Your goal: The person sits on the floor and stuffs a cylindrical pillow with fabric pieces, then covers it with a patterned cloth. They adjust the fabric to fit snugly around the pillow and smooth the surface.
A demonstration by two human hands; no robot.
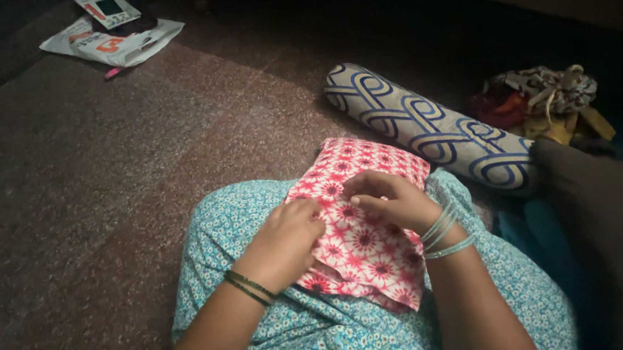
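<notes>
My left hand (286, 242) presses curled on the red floral cloth (359, 225) in my lap while my right hand (390, 201) pinches its fold.

A long bolster (432, 129), patterned with blue loops on a pale ground, is laid at a slant on the brown carpet (115, 176). Beyond its right end, a heap of mixed cloth (543, 102) in red, yellow and a dark-and-white print is seen in shadow. At the upper left, a white plastic bag (113, 43) with orange marking is spread flat on the carpet, and a small white card or packet (108, 9) is set on top of it. A pink pen-like object (114, 73) is placed just beside the bag's lower edge. A dark cushion (600, 211) is seen at the right edge.
</notes>
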